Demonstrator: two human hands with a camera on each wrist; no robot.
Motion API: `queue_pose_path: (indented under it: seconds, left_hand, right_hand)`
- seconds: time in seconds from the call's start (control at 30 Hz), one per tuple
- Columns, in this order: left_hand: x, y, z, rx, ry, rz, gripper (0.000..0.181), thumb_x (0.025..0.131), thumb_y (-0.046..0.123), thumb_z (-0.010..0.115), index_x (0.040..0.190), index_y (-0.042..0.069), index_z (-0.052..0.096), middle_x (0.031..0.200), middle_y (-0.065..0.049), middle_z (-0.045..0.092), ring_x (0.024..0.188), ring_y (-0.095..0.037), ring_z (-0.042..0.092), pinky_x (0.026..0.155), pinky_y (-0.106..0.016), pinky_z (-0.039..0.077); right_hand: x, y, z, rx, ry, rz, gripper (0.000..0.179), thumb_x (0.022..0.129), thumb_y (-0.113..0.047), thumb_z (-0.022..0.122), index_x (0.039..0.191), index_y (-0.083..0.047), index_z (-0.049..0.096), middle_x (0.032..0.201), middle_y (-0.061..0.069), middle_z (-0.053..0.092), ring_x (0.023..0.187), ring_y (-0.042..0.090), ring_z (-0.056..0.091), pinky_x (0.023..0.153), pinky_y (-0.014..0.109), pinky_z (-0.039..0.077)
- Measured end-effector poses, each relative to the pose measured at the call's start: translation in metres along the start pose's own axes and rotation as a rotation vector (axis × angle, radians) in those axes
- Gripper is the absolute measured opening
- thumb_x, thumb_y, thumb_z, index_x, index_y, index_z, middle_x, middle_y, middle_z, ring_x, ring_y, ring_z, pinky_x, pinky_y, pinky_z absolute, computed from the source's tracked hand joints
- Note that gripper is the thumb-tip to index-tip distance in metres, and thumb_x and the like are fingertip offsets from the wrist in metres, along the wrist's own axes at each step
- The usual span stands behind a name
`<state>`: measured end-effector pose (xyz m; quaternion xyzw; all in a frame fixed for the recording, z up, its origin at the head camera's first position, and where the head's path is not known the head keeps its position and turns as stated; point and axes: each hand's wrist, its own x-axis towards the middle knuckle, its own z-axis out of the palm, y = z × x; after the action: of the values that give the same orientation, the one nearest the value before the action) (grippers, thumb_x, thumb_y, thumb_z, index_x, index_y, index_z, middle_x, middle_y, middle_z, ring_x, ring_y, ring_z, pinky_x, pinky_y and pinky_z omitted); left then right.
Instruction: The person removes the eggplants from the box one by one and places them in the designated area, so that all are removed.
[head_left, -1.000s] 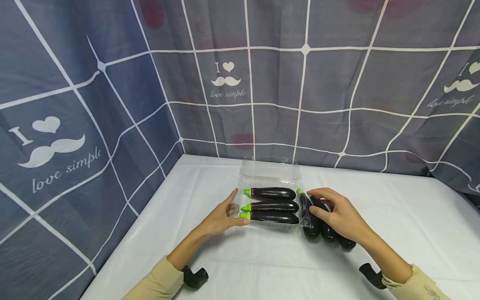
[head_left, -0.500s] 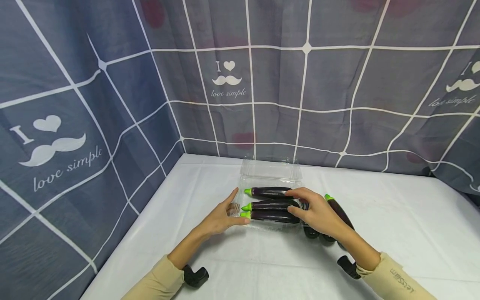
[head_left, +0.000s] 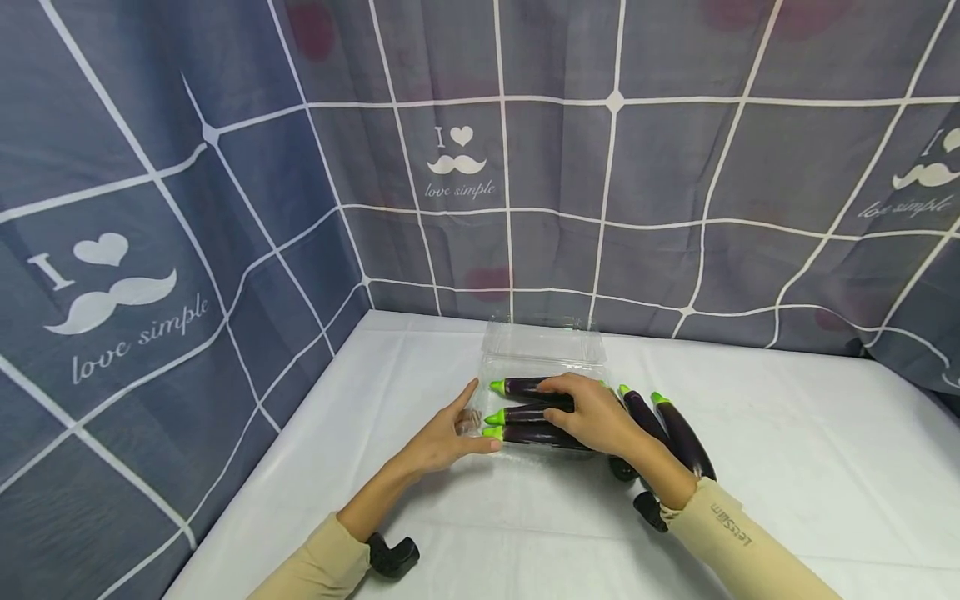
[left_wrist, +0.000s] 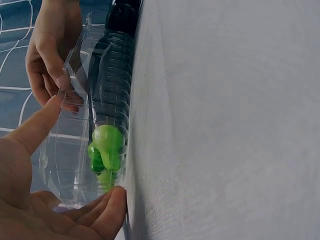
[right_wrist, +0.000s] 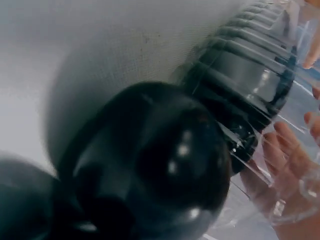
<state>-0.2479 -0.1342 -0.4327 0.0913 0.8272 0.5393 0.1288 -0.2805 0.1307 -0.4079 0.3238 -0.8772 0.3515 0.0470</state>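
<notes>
My left hand grips the left end of a clear plastic clamshell box, its thumb along the near side and a finger at the far side. The box's lid lies back. Inside, side by side, are a back eggplant, a middle eggplant and a front eggplant, their green stems pointing left. My right hand reaches over the right half of the box, fingers loosely bent and fingertips over the back and middle eggplants. In the left wrist view its fingers hang inside the far wall.
Right of the box lie more eggplants, green stems away from me, partly covered by my right hand and forearm. A white cloth covers the table. A grey checked curtain stands behind and at the left.
My right hand has moved left from the loose eggplants to over those in the box, uncovering the loose ones on the right. My left hand stays at the box's left end.
</notes>
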Motion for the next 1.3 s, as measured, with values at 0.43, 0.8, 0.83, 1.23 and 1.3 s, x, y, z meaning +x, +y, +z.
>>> queue_pose_path:
  seconds: [0.43,0.8,0.83,1.23,1.3]
  left_hand:
    - [0.0,0.0,0.0,0.008,0.009,-0.017,0.108,0.08,0.034,0.084,0.161,0.023,0.012,0.148,-0.029,0.037,0.139,-0.046,0.032,0.102,-0.059,0.038]
    - [0.0,0.0,0.0,-0.035,-0.008,-0.005,0.108,0.081,0.033,0.084,0.16,0.024,0.012,0.149,-0.029,0.035,0.139,-0.046,0.03,0.104,-0.059,0.036]
    - [0.0,-0.001,0.0,-0.041,-0.01,-0.004,0.107,0.081,0.033,0.083,0.16,0.024,0.012,0.15,-0.029,0.034,0.14,-0.046,0.03,0.105,-0.059,0.035]
    - [0.0,-0.002,0.0,-0.037,-0.005,-0.003,0.107,0.081,0.033,0.083,0.16,0.026,0.013,0.148,-0.026,0.038,0.139,-0.043,0.033,0.102,-0.057,0.039]
    - [0.0,-0.001,0.0,-0.034,-0.004,-0.002,0.107,0.081,0.033,0.083,0.16,0.026,0.013,0.147,-0.026,0.04,0.138,-0.043,0.034,0.101,-0.057,0.04]
  right_hand:
    - [0.004,0.007,0.003,-0.038,-0.118,0.062,0.038,0.091,-0.009,0.071,0.128,-0.004,0.065,0.124,0.01,0.065,0.113,0.032,0.06,0.092,0.05,0.048]
    - [0.007,0.013,0.005,-0.024,-0.14,0.068,0.033,0.091,-0.002,0.068,0.124,-0.004,0.068,0.124,0.013,0.066,0.119,0.035,0.058,0.094,0.05,0.048]
    - [0.007,0.014,0.005,-0.02,-0.141,0.064,0.033,0.091,-0.001,0.068,0.124,-0.004,0.069,0.124,0.013,0.066,0.119,0.034,0.058,0.094,0.05,0.048]
    - [0.006,0.016,0.009,0.013,-0.058,-0.031,0.035,0.088,0.003,0.069,0.123,-0.001,0.068,0.123,0.013,0.066,0.116,0.033,0.059,0.093,0.05,0.048]
    - [0.006,0.017,0.009,0.03,-0.018,-0.055,0.035,0.088,0.004,0.07,0.122,0.0,0.068,0.122,0.013,0.067,0.115,0.033,0.06,0.094,0.051,0.048]
